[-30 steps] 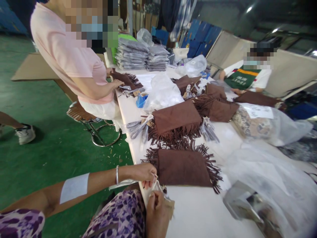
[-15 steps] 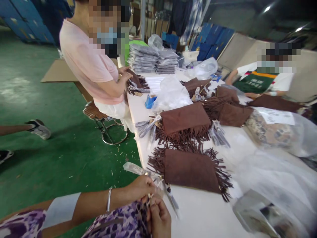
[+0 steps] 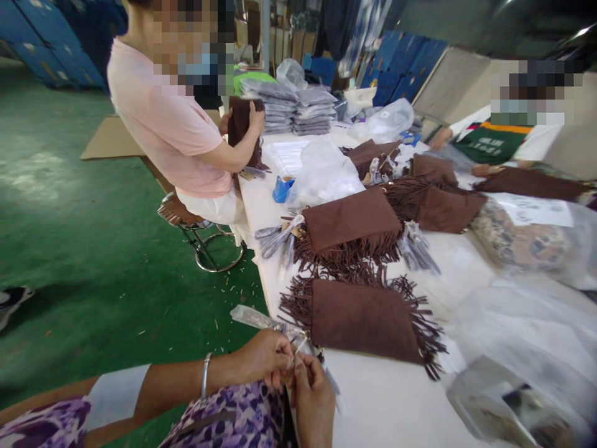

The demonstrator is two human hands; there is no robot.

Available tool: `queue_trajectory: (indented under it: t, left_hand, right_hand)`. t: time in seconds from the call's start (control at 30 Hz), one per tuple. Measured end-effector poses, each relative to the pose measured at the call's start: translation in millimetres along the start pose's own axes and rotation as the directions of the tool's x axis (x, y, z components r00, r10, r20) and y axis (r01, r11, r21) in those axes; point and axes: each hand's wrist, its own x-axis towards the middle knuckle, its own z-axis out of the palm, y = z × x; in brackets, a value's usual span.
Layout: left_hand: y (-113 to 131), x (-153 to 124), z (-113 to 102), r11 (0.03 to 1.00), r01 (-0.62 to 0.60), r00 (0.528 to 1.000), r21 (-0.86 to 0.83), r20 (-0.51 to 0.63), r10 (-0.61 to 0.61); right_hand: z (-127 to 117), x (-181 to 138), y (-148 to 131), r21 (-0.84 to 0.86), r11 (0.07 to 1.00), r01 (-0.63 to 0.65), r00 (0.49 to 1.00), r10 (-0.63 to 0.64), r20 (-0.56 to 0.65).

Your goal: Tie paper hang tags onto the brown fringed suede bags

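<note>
My left hand (image 3: pixel 265 361) and my right hand (image 3: pixel 311 389) meet at the table's near edge, fingers pinched together on a small clear plastic packet (image 3: pixel 261 320) with a metal piece at its end. The packet sticks out to the left above my left hand. Just beyond my fingers lies a brown fringed suede bag (image 3: pixel 364 320) flat on the white table (image 3: pixel 387 404). A silver bangle sits on my left wrist.
More brown fringed bags (image 3: pixel 349 224) lie further along the table with clear plastic bags (image 3: pixel 321 174) and grey packets (image 3: pixel 275 239). A person in pink sits on a stool at the left holding a brown bag upright (image 3: pixel 242 124). Another person sits at the far right. Grey stacks (image 3: pixel 289 109) stand behind.
My right hand has risen to meet my left on the packet. The person in pink has lifted a brown bag off the table and holds it upright.
</note>
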Motion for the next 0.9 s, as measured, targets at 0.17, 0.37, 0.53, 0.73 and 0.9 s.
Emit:
queue_trajectory:
  t: [0.17, 0.37, 0.53, 0.73, 0.9]
  left_hand:
    - [-1, 1, -4, 0.997, 0.036, 0.998, -0.065, 0.045, -0.034]
    - [5, 0, -10, 0.966, 0.119, 0.991, -0.231, 0.095, -0.099]
    - [7, -8, -4, 0.977, 0.052, 0.998, -0.207, -0.014, -0.057]
    - [8, -20, 1, 0.986, -0.134, 0.990, 0.099, -0.031, 0.138]
    - [17, -11, -23, 0.996, 0.064, 0.940, 0.070, 0.330, -0.084]
  right_hand:
    - [2, -2, 2, 0.101, 0.995, 0.008, 1.000, -0.009, 0.008]
    - [6, -6, 9, 0.333, 0.935, -0.123, 0.990, 0.091, 0.112]
    - [6, -8, 13, 0.416, 0.891, -0.180, 0.979, 0.120, 0.167]
    - [13, -13, 3, 0.485, 0.853, -0.192, 0.974, 0.105, 0.200]
    - [14, -14, -9, 0.151, 0.989, -0.006, 0.999, 0.000, 0.040]
